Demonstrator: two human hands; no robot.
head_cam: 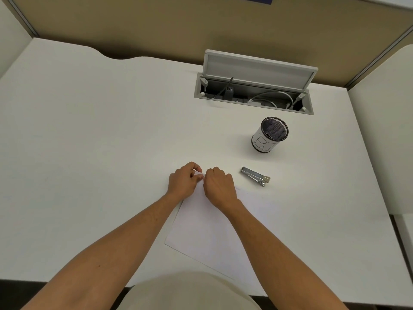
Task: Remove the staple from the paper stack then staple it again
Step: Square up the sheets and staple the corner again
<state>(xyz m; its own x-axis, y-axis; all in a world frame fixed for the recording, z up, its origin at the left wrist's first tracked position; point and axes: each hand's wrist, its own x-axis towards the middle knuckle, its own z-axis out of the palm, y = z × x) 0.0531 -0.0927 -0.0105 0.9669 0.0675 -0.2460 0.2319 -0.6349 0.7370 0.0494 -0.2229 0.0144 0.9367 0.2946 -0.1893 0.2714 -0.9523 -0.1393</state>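
Grip, both hands: my left hand (183, 181) and right hand (218, 186) sit side by side at the far corner of the paper stack (214, 231), fingers curled inward and pinching at the corner's edge; whether either grip has closed on the staple itself I cannot tell, as the staple is too small to make out. Item one, paper stack: white sheets lying flat on the worktop (89, 135), turned at an angle, the near corner close to my body, both forearms crossing over it. Item two, stapler (255, 176): slim, metal, with a pale tip, lying on its side on the worktop just to the right of my right hand, apart from it and off the paper. Item three, pen cup (270, 134): black mesh, wrapped in a white label with drawn letters, upright, beyond the stapler. Item four, cable box (253, 90): recessed in the worktop at the far edge, lid raised, cables and a plug visible inside.
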